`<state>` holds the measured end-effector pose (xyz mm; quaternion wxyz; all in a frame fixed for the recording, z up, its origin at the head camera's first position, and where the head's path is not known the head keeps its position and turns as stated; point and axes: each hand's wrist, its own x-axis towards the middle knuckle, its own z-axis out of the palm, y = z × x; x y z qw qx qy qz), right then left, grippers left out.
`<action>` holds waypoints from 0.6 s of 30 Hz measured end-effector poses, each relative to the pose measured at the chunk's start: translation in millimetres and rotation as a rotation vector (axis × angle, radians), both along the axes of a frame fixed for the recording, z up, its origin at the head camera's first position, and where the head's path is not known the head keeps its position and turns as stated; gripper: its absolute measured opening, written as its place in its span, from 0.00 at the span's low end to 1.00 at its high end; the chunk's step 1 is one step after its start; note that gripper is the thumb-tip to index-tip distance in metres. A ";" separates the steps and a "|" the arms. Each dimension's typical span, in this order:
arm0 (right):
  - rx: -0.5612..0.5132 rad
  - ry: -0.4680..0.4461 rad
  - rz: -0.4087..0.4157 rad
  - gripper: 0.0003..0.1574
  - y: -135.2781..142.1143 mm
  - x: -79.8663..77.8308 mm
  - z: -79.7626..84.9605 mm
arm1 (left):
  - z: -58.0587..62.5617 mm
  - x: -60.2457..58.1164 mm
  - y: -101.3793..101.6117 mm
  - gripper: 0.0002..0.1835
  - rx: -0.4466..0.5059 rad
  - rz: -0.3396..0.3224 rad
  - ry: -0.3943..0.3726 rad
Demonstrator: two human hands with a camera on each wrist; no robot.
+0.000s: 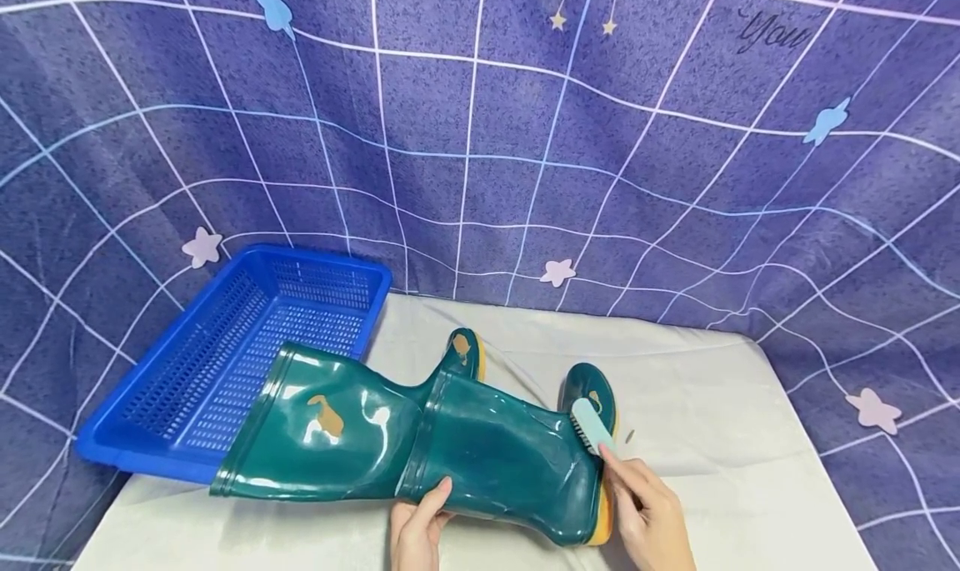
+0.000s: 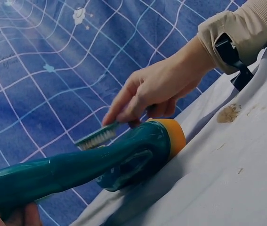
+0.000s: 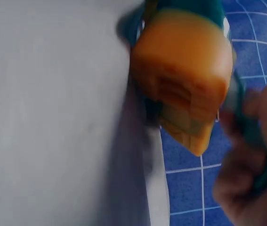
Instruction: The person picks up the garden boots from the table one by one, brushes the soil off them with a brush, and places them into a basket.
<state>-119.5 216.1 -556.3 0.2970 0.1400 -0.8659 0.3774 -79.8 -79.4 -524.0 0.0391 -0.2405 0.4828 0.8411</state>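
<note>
A dark green rubber boot (image 1: 502,458) with a yellow sole lies on its side, its toe pointing away. My left hand (image 1: 417,525) grips it near the shaft's top rim, thumb above and fingers underneath. In my right hand (image 1: 651,513) is a pale green brush (image 1: 592,425), its bristles against the boot's ankle. The left wrist view shows the brush (image 2: 96,139) tilted over the boot. A brown mud patch (image 1: 595,400) marks the toe. The second green boot (image 1: 360,413) lies behind and left, partly covered by the first, with brown patches on its shaft and toe.
A blue plastic basket (image 1: 384,296) stands at the left, with the second boot's shaft overlapping its front corner. White cloth (image 1: 697,404) covers the table. Brown mud (image 2: 228,113) stains the cloth near my right sleeve. A purple grid-patterned curtain (image 1: 510,187) hangs behind.
</note>
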 end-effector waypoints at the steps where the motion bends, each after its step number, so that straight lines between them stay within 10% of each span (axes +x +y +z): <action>1: 0.017 -0.004 -0.028 0.33 -0.6 -0.2 0.2 | 0.1 -0.1 0.2 0.09 -0.002 0.002 -0.002; 5: 0.013 0.016 -0.129 0.32 -0.5 -1.3 1.5 | 0.4 -0.6 0.9 0.08 -0.011 0.006 -0.008; 10: -0.090 0.002 0.001 0.32 1.0 0.5 0.7 | 0.3 -0.6 1.3 0.11 -0.014 -0.006 -0.008; 18: 0.097 0.013 -0.159 0.30 4.4 1.9 5.1 | 0.7 0.3 1.6 0.11 -0.007 -0.001 -0.014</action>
